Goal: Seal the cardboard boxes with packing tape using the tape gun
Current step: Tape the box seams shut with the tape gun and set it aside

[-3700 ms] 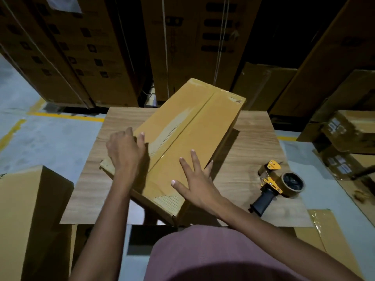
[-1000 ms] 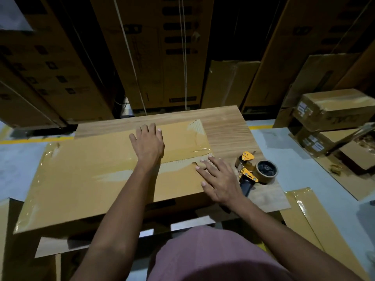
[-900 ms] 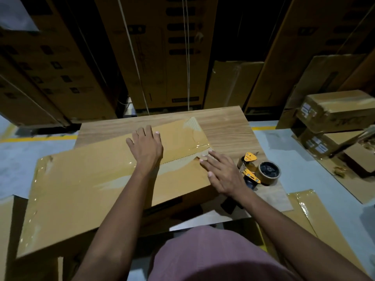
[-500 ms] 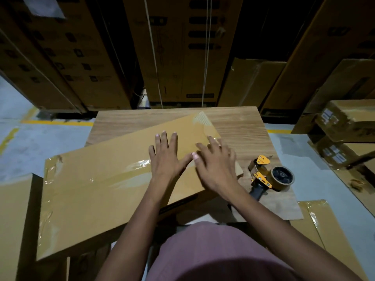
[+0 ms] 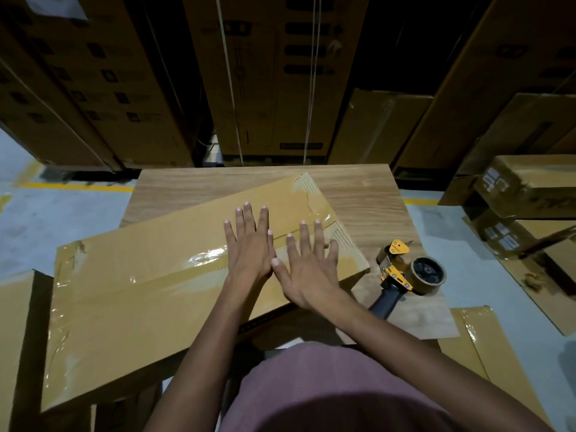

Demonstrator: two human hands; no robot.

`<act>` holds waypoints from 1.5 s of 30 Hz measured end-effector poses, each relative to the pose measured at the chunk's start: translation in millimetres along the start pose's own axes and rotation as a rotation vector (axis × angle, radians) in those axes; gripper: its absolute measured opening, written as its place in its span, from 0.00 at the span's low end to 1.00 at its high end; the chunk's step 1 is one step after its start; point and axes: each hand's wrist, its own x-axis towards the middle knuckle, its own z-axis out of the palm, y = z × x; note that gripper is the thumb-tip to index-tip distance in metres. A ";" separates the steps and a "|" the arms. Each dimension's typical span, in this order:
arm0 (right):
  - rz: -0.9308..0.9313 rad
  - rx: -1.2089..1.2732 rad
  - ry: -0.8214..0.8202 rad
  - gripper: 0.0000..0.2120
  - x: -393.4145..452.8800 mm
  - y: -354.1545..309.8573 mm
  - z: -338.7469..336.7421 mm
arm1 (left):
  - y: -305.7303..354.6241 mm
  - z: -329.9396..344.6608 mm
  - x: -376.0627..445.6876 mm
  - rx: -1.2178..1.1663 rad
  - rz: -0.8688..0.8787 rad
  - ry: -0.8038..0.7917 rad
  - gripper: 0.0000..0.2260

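Stacked cartons (image 5: 268, 76) wall off the far side of the wooden table (image 5: 367, 194) in front of you, and smaller sealed boxes (image 5: 530, 185) sit on the floor to your right. On the table lies the long cardboard box (image 5: 140, 291), flat and angled, its near left end hanging out past the table edge; a glossy strip of packing tape (image 5: 199, 260) runs along its top seam. Both of your hands now lie flat on that seam near the right end of the box: your left hand (image 5: 251, 244) with straight fingers spread, your right hand (image 5: 307, 266) just beside it, thumbs almost touching, neither one curled round anything. A second ago they were apart, the left farther up the box and the right at the end corner near the tape's edge; since then the right has slid in beside the left, and the box has swung a little so its right end points farther away from you. The tape gun (image 5: 405, 275) lies untouched on the table just right of the box, its black handle toward you, where it lay before.
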 end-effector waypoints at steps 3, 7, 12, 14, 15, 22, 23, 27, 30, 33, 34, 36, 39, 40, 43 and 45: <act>0.075 0.039 0.036 0.31 2.8 21.1 -6.5 | 0.2 -0.1 -1.7 -0.015 0.005 0.023 0.25; 0.343 0.115 0.056 0.26 2.0 59.3 -10.0 | 2.3 -1.7 -4.5 -0.027 -0.010 0.042 0.25; 0.294 0.134 0.063 0.32 4.8 33.4 -3.0 | 9.5 -6.1 -2.6 -0.004 -0.035 -0.023 0.26; 0.342 0.183 0.052 0.31 4.5 36.3 -7.0 | 15.8 -8.2 -4.4 0.002 -0.019 -0.068 0.26; 0.388 0.198 0.057 0.31 4.5 41.4 -7.7 | 19.6 -9.3 -6.4 0.006 0.001 -0.089 0.26; 0.418 0.501 0.293 0.26 -3.7 78.6 10.1 | 49.4 -8.1 -30.7 -0.009 0.252 -0.171 0.27; 0.412 0.533 0.314 0.25 -9.0 79.8 11.8 | 55.0 -7.2 -31.4 -0.012 0.294 -0.171 0.26; 0.509 0.932 0.360 0.24 -30.8 92.3 23.1 | 79.1 -9.5 -30.1 -0.041 0.451 -0.199 0.24; 0.813 1.433 0.391 0.28 -36.9 121.3 51.8 | 108.7 -17.0 -31.7 -0.004 0.560 -0.198 0.20; 1.093 1.391 0.304 0.18 -38.4 156.6 100.6 | 139.7 -25.0 -42.3 -0.057 0.644 -0.169 0.20; 1.145 1.317 0.246 0.16 -37.2 169.0 123.1 | 148.1 -25.9 -46.4 -0.109 0.678 -0.147 0.19; 1.197 1.287 0.126 0.19 -32.1 191.2 166.2 | 160.2 -23.2 -54.0 -0.232 0.723 -0.116 0.17; 1.120 1.509 0.082 0.15 -35.3 191.7 150.2 | 172.1 -14.0 -58.8 -0.316 0.709 -0.099 0.15; 1.069 1.602 0.063 0.12 -38.0 184.8 131.7 | 174.5 -10.7 -58.9 -0.325 0.690 -0.081 0.14; 0.990 1.857 0.009 0.05 -31.5 188.3 122.0 | 177.8 -1.7 -62.1 -0.435 0.587 -0.003 0.14; 0.936 2.063 -0.058 0.02 -28.1 194.6 112.7 | 179.9 1.0 -66.3 -0.587 0.455 0.011 0.12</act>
